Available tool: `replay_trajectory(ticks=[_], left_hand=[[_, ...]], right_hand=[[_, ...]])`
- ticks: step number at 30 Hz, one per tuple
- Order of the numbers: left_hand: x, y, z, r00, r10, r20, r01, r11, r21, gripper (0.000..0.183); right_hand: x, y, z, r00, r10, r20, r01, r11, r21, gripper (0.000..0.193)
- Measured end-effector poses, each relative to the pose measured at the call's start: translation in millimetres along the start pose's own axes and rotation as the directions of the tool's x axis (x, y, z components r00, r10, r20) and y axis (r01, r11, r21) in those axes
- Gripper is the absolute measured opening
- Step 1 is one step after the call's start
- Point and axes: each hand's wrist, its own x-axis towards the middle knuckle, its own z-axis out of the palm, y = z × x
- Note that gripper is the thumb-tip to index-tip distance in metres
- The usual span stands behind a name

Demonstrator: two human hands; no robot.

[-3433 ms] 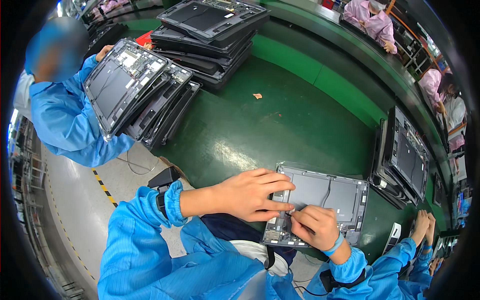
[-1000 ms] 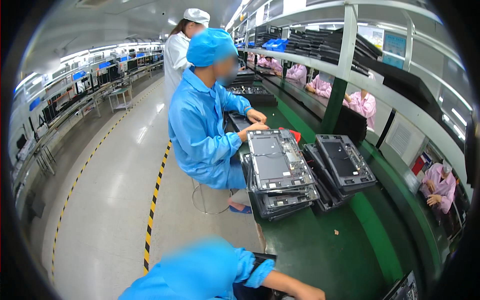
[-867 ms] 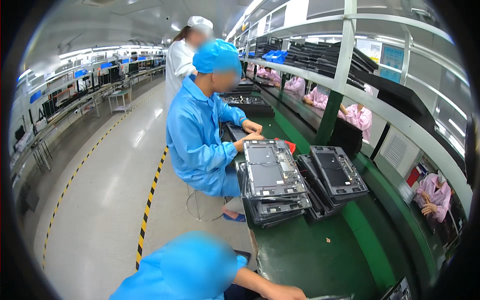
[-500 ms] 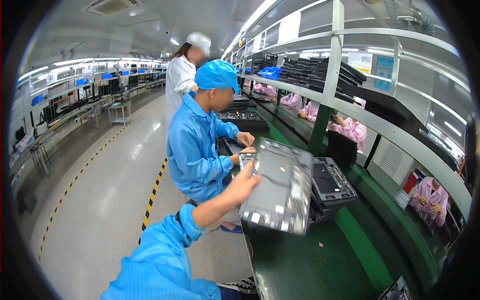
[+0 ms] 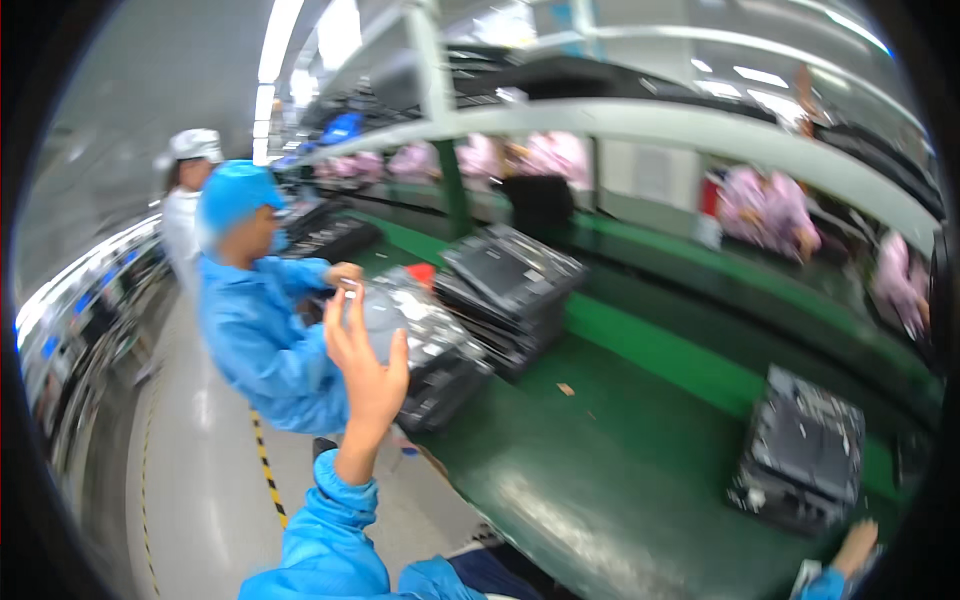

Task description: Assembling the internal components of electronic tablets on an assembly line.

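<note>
My left hand (image 5: 365,365) is raised with its fingers and thumb spread apart, holding nothing. Just behind it a grey opened laptop base (image 5: 415,315), smeared by motion, tops a dark stack at the bench's left edge. Whether my fingertips touch it I cannot tell. Beside that stands a second pile of opened laptop bases (image 5: 510,265), showing dark flat packs and circuit boards. At the lower right, my right hand (image 5: 856,548) is by the near corner of another stack of laptop bases (image 5: 808,435). Its fingers are blurred and partly hidden.
A co-worker in blue (image 5: 265,310) works at the left along the green bench (image 5: 590,460); a person in white (image 5: 185,215) stands beyond. A small scrap (image 5: 566,389) lies on the bench. A pale shelf rail (image 5: 640,120) crosses above, with people in pink (image 5: 765,210) behind.
The laptop base my left hand held up now lies on the left stack, and the fingers have opened. My view has swung right, bringing my right hand and the right-hand stack into sight.
</note>
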Motion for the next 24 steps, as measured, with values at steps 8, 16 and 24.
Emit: replay_trajectory(ticks=[8,16,24], left_hand=[[-21.0,229.7,77.3,0.913,0.395,0.106,-0.173,0.608,-0.774,0.04],[-74.1,459.9,170.2,0.657,0.576,0.486,0.276,0.416,-0.866,0.047],[-88.8,478.1,190.3,0.369,0.683,0.631,0.096,0.647,-0.757,0.042]], right_hand=[[-140.2,-126.2,-414.1,0.984,0.169,0.059,-0.135,0.482,0.865,0.016],[-223.0,-203.4,-480.3,0.826,0.189,0.531,-0.255,-0.716,0.65,0.024],[-154.2,-212.7,-472.2,0.832,-0.071,0.55,-0.477,-0.597,0.645,0.026]])
